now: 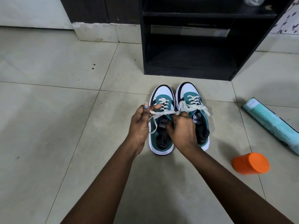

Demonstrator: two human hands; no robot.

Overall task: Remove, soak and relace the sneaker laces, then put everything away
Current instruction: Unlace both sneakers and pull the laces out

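White laces [161, 112], teal-and-white sneakers [163, 143]

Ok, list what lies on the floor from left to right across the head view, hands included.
Left hand pinching a lace → left sneaker → right hand gripping the same lace → right sneaker → orange cup lying on its side → teal roll.

Both forearms are bare, with no sleeves, watch or bands in sight. The left hand [139, 125] has a light blue painted thumbnail; the right hand [182, 131] wears no rings.
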